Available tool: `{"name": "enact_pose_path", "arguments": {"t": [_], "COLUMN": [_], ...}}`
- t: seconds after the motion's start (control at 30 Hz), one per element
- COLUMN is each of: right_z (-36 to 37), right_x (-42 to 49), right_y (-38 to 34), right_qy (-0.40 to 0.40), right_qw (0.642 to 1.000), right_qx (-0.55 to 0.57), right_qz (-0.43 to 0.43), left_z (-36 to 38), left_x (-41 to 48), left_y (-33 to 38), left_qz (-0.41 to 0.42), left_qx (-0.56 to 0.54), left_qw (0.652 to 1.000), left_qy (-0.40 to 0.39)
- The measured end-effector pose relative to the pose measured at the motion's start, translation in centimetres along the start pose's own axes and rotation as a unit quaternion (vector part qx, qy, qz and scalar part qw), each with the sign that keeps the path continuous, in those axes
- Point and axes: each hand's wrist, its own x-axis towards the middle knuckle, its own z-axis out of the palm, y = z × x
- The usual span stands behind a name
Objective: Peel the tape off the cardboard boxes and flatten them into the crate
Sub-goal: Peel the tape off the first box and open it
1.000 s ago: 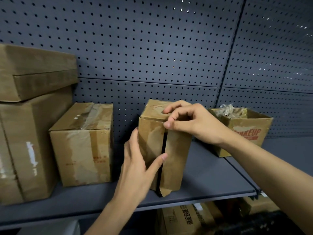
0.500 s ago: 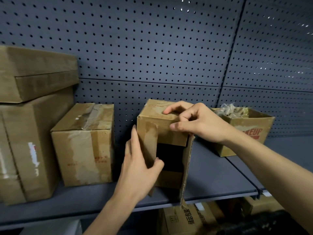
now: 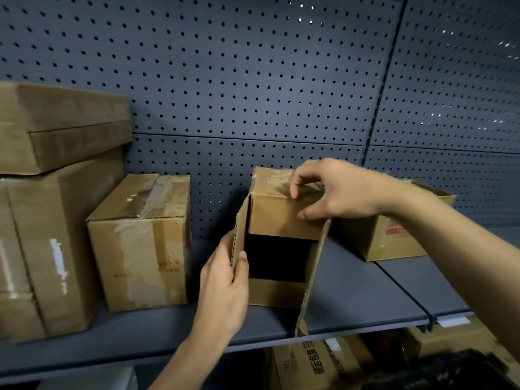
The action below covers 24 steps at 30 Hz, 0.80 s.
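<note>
- Currently the small box [image 3: 281, 218] is being kept near the front edge of the shelf [image 3: 351, 291], about midway along, its open end facing the camera.
- Its left flap [image 3: 240, 226] is being pinched at the free edge between thumb and fingers of the left hand [image 3: 225, 291]; the right flap [image 3: 315, 274] is hanging outward, its lower tip reaching past the shelf's front edge.
- The box's upper front edge is being gripped by the right hand [image 3: 340, 192], curled fingertips on top, thumb on the front.
- Bare shelf is being left open between the small box and the taped box [image 3: 140, 249] toward the left end, and again rightward up to the open box [image 3: 394, 246].
- Against half a second ago, both flaps are being held wider, the left one now edge-on, and more of the dark inside is being exposed.
- The inside is being lost in shadow; the open box's red print is being half covered by the right forearm; the stacked boxes [image 3: 50, 243] at the left end and the lower boxes [image 3: 306, 364] are being cut off by the frame; a dark shape at the bottom right cannot be made out.
</note>
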Motion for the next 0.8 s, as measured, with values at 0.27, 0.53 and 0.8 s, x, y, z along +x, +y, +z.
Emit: {"name": "enact_pose_path", "arguments": {"t": [0.27, 0.53, 0.8], "right_z": [1.1, 4.9, 5.1], "right_x": [0.9, -0.5, -3.0], "right_y": [-5.1, -3.8, 0.8], "right_qy": [-0.026, 0.148, 0.175], "right_qw": [0.958, 0.929, 0.973], "right_qx": [-0.274, -0.325, -0.069], "right_qz": [0.079, 0.097, 0.135], "left_z": [0.3, 0.1, -1.1], "left_x": [-0.2, 0.5, 1.2], "left_y": [1.5, 3.1, 3.0], "left_qz": [0.067, 0.159, 0.194], "left_qx": [-0.007, 0.012, 0.128], "left_qw": [0.995, 0.984, 0.97], "left_qy": [0.067, 0.077, 0.064]}}
